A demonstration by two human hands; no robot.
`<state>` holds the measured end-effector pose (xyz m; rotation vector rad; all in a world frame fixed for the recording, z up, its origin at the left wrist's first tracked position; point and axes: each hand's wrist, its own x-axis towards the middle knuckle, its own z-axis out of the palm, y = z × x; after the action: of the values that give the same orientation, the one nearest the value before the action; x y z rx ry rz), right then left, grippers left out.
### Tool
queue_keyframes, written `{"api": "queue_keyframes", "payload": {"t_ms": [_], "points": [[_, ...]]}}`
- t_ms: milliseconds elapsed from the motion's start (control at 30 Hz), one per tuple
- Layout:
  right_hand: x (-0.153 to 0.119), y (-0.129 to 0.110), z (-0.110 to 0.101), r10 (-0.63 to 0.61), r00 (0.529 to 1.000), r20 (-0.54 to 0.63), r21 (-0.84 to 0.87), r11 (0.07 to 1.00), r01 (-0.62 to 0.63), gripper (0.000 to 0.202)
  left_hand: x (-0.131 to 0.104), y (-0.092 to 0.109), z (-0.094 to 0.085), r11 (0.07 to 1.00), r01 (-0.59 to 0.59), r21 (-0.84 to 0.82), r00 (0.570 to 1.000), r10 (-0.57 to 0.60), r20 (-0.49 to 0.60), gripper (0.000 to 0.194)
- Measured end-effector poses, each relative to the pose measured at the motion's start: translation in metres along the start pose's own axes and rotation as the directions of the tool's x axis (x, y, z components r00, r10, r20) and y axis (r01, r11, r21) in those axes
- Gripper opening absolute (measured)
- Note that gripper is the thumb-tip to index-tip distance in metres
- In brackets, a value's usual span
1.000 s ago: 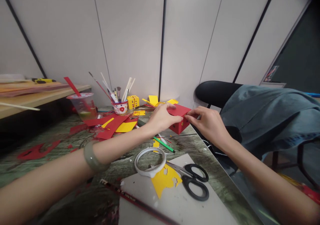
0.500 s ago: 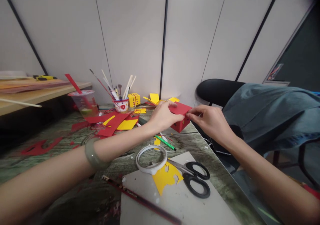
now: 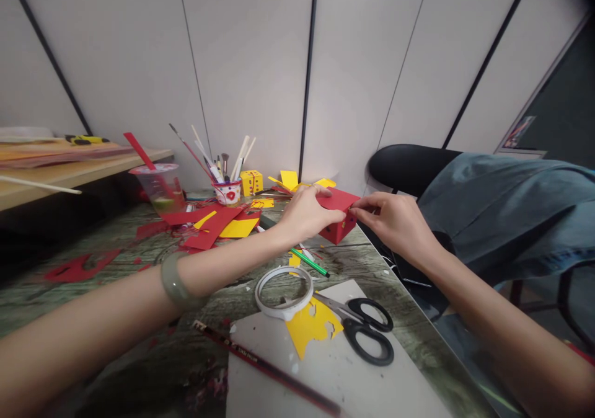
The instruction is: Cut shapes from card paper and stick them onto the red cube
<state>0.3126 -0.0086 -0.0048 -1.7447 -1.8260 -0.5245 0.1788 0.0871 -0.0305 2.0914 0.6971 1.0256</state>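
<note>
Gripping a red paper box (image 3: 343, 198) with the left hand (image 3: 304, 213), fingers curled over the top face and thumb along the near edge, above the dotted side. Pinching the same box at its right corner with thumb and fingertips of the right hand (image 3: 395, 219). Sitting, then, directly between both sets of fingers; cannot tell whether touching the table below. Lying just nearer than the left fingers: a green pen (image 3: 310, 262). Lying farther toward the body from both sets of fingers: a tape roll (image 3: 277, 311) and black-handled scissors (image 3: 357, 324).
</note>
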Motion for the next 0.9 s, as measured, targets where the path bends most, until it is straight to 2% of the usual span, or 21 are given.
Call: {"api": "queue_keyframes", "payload": {"t_ms": [133, 333, 500, 900], "points": [[-0.001, 0.001, 0.000, -0.038, 0.999, -0.012, -0.007, 0.999, 0.038, 0.011, -0.001, 0.002, -0.002, 0.997, 0.050, -0.064, 0.999, -0.049, 0.022, 0.049], [-0.005, 0.004, -0.003, -0.164, 0.985, -0.059, -0.036, 0.986, 0.162, 0.010, -0.002, 0.007, -0.012, 0.968, 0.152, -0.199, 0.980, -0.121, 0.158, 0.026], [-0.006, 0.005, -0.003, -0.279, 0.960, -0.040, -0.135, 0.953, 0.271, 0.013, -0.005, 0.010, -0.015, 0.949, 0.193, -0.247, 0.967, -0.142, 0.210, 0.022], [-0.008, 0.002, -0.005, -0.395, 0.917, 0.049, -0.317, 0.865, 0.389, 0.022, -0.006, 0.011, -0.014, 0.944, 0.193, -0.268, 0.967, -0.136, 0.215, 0.018]]}}
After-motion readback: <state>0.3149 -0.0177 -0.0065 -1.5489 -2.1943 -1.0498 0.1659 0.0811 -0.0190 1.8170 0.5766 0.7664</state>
